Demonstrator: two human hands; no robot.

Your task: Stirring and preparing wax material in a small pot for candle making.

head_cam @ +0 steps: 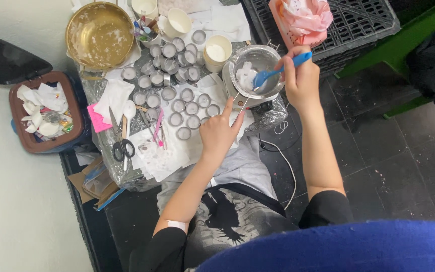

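My right hand grips a blue spatula whose blade dips into a small steel pot holding white wax chunks. My left hand rests on the foil-covered table by the pot's handle, index finger stretched toward it, nothing held. Several small round metal tealight cups lie on white paper just left of that hand.
A large brass bowl sits at the back left, white cups behind the pot. Scissors and a pink tool lie on paper. A brown bin of scraps stands left; a black crate with a pink bag right.
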